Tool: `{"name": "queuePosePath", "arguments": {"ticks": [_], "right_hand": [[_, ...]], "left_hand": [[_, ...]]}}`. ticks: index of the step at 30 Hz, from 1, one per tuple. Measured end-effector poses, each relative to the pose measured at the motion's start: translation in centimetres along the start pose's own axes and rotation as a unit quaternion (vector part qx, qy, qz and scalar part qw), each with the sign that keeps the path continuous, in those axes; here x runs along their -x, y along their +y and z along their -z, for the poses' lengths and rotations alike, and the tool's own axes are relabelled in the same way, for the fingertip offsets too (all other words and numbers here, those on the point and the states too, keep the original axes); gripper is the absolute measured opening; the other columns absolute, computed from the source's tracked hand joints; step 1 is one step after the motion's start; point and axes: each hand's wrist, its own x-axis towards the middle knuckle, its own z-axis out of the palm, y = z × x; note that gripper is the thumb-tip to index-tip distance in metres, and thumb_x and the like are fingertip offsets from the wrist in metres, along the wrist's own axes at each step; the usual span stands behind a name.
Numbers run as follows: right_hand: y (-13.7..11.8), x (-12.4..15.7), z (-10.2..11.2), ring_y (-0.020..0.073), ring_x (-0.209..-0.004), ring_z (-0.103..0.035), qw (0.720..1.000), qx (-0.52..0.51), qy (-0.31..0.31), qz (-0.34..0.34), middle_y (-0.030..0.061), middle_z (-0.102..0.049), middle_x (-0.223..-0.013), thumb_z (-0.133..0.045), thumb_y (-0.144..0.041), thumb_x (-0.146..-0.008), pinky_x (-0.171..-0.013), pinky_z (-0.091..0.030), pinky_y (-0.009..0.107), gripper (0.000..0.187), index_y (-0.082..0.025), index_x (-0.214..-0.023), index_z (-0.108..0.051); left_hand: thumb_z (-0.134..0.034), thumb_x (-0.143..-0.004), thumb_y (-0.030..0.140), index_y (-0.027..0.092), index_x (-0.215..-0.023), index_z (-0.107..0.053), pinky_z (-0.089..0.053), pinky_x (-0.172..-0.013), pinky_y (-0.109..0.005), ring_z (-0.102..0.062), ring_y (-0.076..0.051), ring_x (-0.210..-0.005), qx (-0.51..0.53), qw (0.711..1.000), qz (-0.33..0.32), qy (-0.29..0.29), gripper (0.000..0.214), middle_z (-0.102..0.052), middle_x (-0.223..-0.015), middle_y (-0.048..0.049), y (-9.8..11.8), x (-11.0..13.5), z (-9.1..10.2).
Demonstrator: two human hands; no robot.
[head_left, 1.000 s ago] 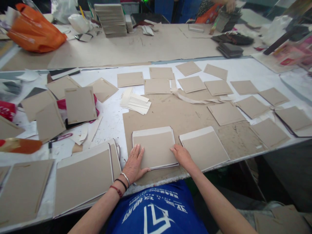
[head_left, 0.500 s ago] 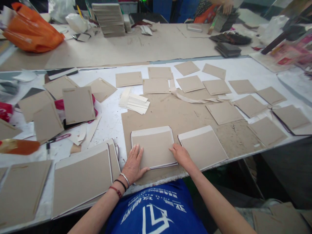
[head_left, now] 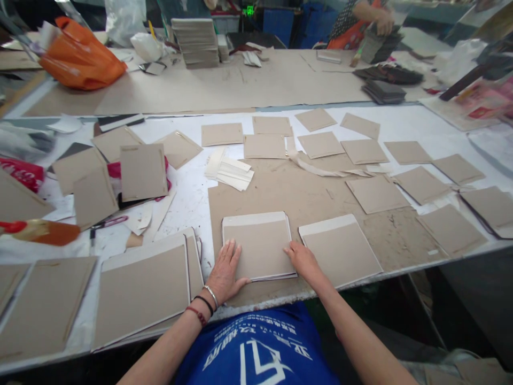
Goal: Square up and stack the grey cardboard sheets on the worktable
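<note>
A square cardboard panel with a white strip along its far edge [head_left: 258,243] lies on a brown cardboard sheet [head_left: 304,195] near the table's front edge. My left hand [head_left: 225,272] rests flat on the panel's near left corner, fingers spread. My right hand [head_left: 303,259] lies on its near right corner, fingers stretched out. A second panel of the same kind [head_left: 340,248] sits just to the right of it. A larger one [head_left: 144,289] lies to the left of my left hand.
Several brown cardboard squares are scattered over the white table [head_left: 401,125]. A small pile of white strips [head_left: 230,171] lies beyond the panel. Scissors [head_left: 106,223] rest at the left. At the far side are an orange bag [head_left: 80,59], a tall card stack [head_left: 196,40] and another person [head_left: 360,16].
My hands stay on the panel's near corners. The view has tilted a little, so everything sits slightly lower and to the right in the picture.
</note>
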Motion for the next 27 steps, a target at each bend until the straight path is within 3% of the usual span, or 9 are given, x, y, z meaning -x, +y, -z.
{"name": "queuePosePath", "arguments": {"ticks": [6, 10, 14, 22, 27], "right_hand": [[0.1, -0.3, 0.1, 0.0202, -0.084, -0.058, 1.000, 0.006, 0.000, 0.007, 0.0095, -0.065, -0.090, -0.044, -0.024, -0.093, -0.065, -0.031, 0.027, 0.016, -0.016, -0.086, -0.057], [0.1, -0.2, 0.1, 0.0196, -0.085, -0.058, 1.000, 0.007, 0.000, 0.008, 0.0089, -0.064, -0.091, -0.043, -0.025, -0.093, -0.066, -0.032, 0.026, 0.017, -0.017, -0.088, -0.057], [0.0, -0.1, 0.1, 0.0198, -0.083, -0.057, 1.000, 0.007, -0.004, 0.000, 0.0086, -0.064, -0.090, -0.044, -0.026, -0.093, -0.065, -0.032, 0.026, 0.016, -0.017, -0.089, -0.057], [-0.2, 0.0, 0.3, 0.0197, -0.084, -0.057, 1.000, -0.001, -0.005, -0.003, 0.0098, -0.064, -0.091, -0.044, -0.026, -0.093, -0.066, -0.032, 0.025, 0.017, -0.015, -0.090, -0.057], [-0.2, 0.1, 0.4, 0.0193, -0.084, -0.056, 1.000, -0.005, -0.008, -0.001, 0.0094, -0.064, -0.092, -0.044, -0.027, -0.093, -0.067, -0.033, 0.025, 0.017, -0.016, -0.090, -0.057]], "left_hand": [[-0.062, -0.075, 0.032, 0.008, -0.136, -0.024, -0.028, -0.105, -0.054, -0.014, -0.033, -0.135, 0.004, 1.000, 0.000, 0.002, 0.077, -0.027, -0.142, -0.0260, 0.4, 1.0, -1.0], [-0.057, -0.079, 0.036, 0.013, -0.138, -0.021, -0.029, -0.104, -0.055, -0.017, -0.032, -0.134, 0.015, 1.000, -0.004, 0.014, 0.073, -0.031, -0.142, -0.0230, 0.3, 1.4, -1.4], [-0.059, -0.078, 0.035, 0.012, -0.137, -0.023, -0.029, -0.105, -0.053, -0.019, -0.032, -0.134, 0.022, 1.000, -0.016, -0.001, 0.073, -0.030, -0.142, -0.0235, -0.1, 1.4, -0.6], [-0.063, -0.071, 0.017, 0.010, -0.135, -0.029, -0.029, -0.105, -0.051, -0.016, -0.031, -0.135, 0.049, 0.995, -0.038, -0.077, 0.072, -0.026, -0.143, -0.0244, -1.3, 1.2, 1.1], [-0.059, -0.072, 0.012, 0.015, -0.137, -0.024, -0.029, -0.106, -0.051, -0.016, -0.028, -0.135, 0.066, 0.991, -0.051, -0.104, 0.075, -0.025, -0.145, -0.0204, -2.0, 1.3, 1.7]]}}
